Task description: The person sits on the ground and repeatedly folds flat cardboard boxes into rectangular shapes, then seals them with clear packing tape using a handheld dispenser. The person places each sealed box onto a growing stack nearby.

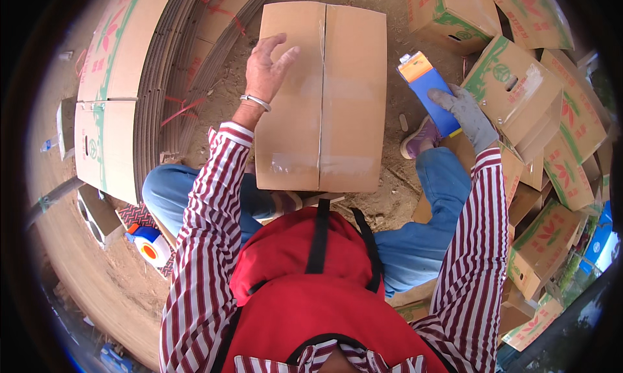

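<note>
Between my knees lies a brown cardboard box (353,129) with its flaps folded together along a middle seam. Clear tape shows near the box's near end and across its middle. My bare left hand (267,64), with a pale bracelet at the wrist, is over the left flap, fingers spread and holding nothing; whether it touches the cardboard I cannot tell. To the right of the box, my right hand (460,105) in a grey glove grips the blue body of a blue and orange tape dispenser (423,81). Its orange end points up and left.
Flattened cardboard boxes (121,71) stand stacked at the left, some tied with red string (182,111). Formed cardboard boxes (516,81) pile up along the right. A white, blue and orange object (148,246) sits by my left knee. Bare dirt (399,178) surrounds the box.
</note>
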Tool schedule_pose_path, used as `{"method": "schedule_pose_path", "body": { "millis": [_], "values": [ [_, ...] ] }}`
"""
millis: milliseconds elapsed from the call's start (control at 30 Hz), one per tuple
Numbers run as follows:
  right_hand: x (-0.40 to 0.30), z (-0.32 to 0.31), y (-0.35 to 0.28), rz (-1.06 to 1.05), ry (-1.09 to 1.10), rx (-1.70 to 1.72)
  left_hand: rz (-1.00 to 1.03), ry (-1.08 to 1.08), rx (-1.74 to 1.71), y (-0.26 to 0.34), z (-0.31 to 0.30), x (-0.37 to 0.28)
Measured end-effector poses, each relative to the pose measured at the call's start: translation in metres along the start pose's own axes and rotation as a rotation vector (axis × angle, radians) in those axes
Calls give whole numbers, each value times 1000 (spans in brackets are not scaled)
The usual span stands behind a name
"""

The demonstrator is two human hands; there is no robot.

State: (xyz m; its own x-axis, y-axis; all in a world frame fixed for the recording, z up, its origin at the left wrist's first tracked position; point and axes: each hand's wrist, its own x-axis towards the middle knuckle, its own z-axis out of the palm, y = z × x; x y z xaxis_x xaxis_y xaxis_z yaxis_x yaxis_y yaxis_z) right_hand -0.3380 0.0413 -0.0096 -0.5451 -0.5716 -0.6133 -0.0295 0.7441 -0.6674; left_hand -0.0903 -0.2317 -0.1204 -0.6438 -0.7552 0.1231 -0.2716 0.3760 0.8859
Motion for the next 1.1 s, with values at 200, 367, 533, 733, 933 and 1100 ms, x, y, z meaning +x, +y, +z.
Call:
{"method": "schedule_pose_path", "body": {
  "millis": [200,367,533,733,933,1100],
  "values": [
    [-22,28,-75,-328,-292,-191,-344,-503,-800,114,14,5],
    [9,21,-99,-407,-290,-364,-533,-399,-1142,85,1,27],
    [54,-36,-103,-220,-91,-655,-527,11,-848,0,-61,76],
    [154,-40,-74,80,-182,-1140,-742,67,-208,-157,-38,113],
    [148,78,31,116,-61,-776,-430,-252,426,-187,60,-11],
    [85,140,137,500,120,-356,-608,-420,542,-216,55,-170]
  ]
}}
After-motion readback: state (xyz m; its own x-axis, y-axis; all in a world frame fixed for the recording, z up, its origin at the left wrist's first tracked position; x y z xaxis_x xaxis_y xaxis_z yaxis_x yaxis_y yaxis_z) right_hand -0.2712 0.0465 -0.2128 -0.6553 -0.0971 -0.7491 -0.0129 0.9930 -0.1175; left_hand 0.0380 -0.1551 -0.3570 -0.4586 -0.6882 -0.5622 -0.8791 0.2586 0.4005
